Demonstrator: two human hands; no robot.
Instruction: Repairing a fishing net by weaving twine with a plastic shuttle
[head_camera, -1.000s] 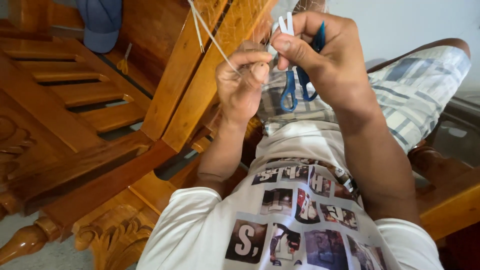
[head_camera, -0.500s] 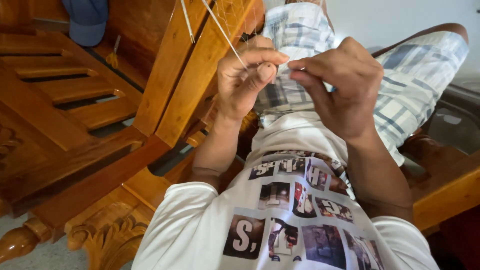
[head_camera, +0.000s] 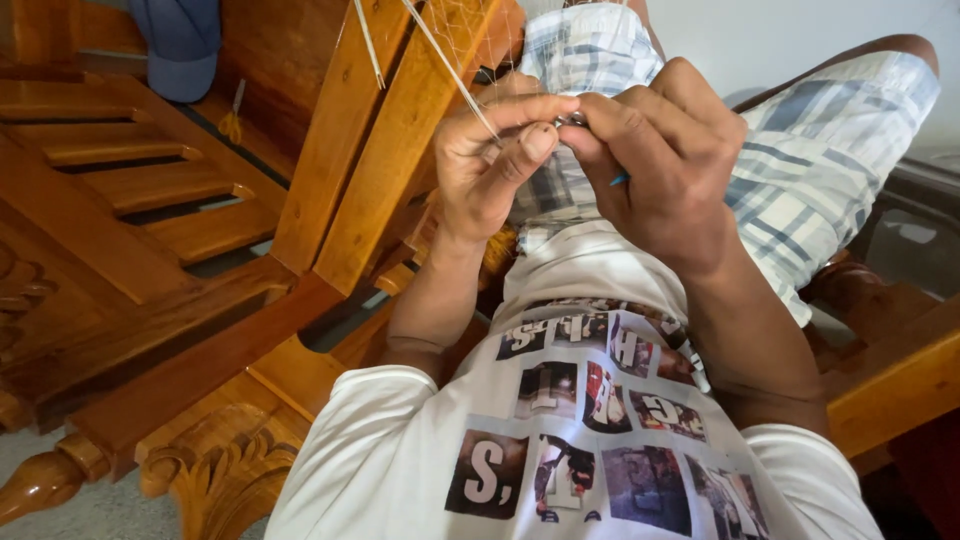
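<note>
Hands pinch together: my left hand (head_camera: 490, 165) nips the thread (head_camera: 450, 70), right hand (head_camera: 655, 150) beside it; I'd keep tension.

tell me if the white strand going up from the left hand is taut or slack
Taut: the white strand runs in a straight line from the left hand pinch up out of frame.
</note>
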